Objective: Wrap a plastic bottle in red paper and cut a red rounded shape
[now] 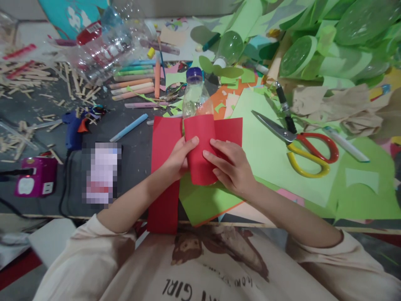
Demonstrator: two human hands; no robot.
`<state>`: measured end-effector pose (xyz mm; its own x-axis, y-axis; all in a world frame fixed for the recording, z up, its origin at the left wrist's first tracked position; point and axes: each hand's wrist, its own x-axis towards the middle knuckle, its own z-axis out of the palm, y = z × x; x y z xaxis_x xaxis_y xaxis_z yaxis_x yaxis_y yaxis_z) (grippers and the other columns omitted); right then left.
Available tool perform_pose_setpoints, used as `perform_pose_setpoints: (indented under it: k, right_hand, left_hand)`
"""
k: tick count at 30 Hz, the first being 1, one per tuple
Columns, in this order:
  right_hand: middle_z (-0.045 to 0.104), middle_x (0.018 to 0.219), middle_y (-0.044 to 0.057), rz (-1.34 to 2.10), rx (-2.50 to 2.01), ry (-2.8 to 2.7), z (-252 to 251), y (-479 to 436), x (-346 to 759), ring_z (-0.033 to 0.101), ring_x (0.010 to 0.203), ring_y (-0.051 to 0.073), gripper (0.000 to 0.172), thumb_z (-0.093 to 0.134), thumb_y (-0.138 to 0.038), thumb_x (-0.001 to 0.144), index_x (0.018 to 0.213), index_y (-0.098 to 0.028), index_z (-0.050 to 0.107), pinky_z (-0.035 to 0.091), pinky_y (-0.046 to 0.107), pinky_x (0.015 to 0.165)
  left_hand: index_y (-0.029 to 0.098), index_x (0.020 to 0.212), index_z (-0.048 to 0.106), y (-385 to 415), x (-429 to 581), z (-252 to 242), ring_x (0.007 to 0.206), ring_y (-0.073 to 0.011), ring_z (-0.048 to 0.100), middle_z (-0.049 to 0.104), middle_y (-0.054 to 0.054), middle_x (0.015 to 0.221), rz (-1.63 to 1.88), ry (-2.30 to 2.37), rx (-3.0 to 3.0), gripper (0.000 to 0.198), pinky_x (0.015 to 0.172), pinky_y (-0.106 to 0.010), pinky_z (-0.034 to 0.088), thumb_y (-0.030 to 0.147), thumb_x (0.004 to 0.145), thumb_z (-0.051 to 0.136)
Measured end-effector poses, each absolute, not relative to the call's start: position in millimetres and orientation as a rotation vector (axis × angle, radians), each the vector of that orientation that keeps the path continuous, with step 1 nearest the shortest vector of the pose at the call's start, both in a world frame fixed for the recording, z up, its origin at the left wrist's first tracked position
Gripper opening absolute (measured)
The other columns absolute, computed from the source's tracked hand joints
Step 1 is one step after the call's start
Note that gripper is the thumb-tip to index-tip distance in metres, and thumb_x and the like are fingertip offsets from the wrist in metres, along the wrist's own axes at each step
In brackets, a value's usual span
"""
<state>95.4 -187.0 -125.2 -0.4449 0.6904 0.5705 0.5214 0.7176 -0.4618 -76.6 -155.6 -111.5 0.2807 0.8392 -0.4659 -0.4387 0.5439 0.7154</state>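
A clear plastic bottle point(194, 98) with a dark blue cap lies in front of me, cap pointing away. Red paper point(201, 161) is wrapped round its lower body. My left hand point(181, 156) grips the wrapped bottle from the left, thumb on top and the other fingers mostly hidden. From the right, my right hand point(232, 165) holds it with its fingertips pressed on the red paper. More red paper point(164, 175) lies under the left hand and hangs over the table edge. Another red piece point(230, 125) shows behind the right hand.
Scissors point(294, 140) with red and yellow handles lie on pale green paper point(260, 146) at right. To the left are a phone point(102, 173), a blue glue gun point(72, 129) and a purple power adapter point(36, 176). Markers, paper scraps and green-papered bottles crowd the back.
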Motion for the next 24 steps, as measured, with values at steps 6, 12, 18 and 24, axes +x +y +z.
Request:
perform_pose_setpoints:
  k: [6,12,18,24]
  right_hand:
    - [0.059,0.133,0.010,0.310,-0.952,-2.101,-122.7,-185.5,99.5,0.056,0.122,0.023,0.045,0.042,-0.024,0.095,0.140,-0.030,0.043,0.042,0.046,0.105]
    - [0.061,0.130,0.010,0.381,-0.907,-2.002,-125.8,-185.5,98.4,0.060,0.118,0.022,0.040,0.048,-0.024,0.093,0.133,-0.031,0.049,0.048,0.046,0.100]
    - [0.068,0.117,0.008,0.481,-1.023,-1.891,-125.6,-186.7,96.2,0.059,0.116,0.026,0.031,0.054,-0.037,0.091,0.121,-0.030,0.054,0.047,0.051,0.100]
    - [0.065,0.116,0.009,0.588,-1.101,-1.895,-126.4,-186.5,95.9,0.055,0.120,0.030,0.047,0.059,-0.049,0.086,0.127,-0.029,0.050,0.049,0.052,0.096]
  left_hand:
    - [0.013,0.112,0.060,-149.9,-75.4,-107.2,0.113,-0.0306,0.064,0.073,-0.009,0.104,0.927,0.879,0.410,0.048,0.096,-0.040,0.053,0.035,0.069,0.060]
    - [0.014,0.105,0.058,-155.0,-78.7,-107.5,0.099,-0.0303,0.069,0.074,-0.009,0.093,0.967,1.010,0.469,0.063,0.080,-0.034,0.059,0.046,0.056,0.078]
    - [0.015,0.111,0.055,-158.8,-79.7,-105.1,0.086,-0.0248,0.071,0.073,-0.009,0.097,0.913,1.035,0.526,0.072,0.066,-0.027,0.058,0.049,0.054,0.083]
    - [0.015,0.112,0.055,-160.4,-75.3,-103.1,0.097,-0.0276,0.069,0.071,-0.011,0.107,0.910,1.019,0.564,0.074,0.074,-0.030,0.057,0.050,0.054,0.084]
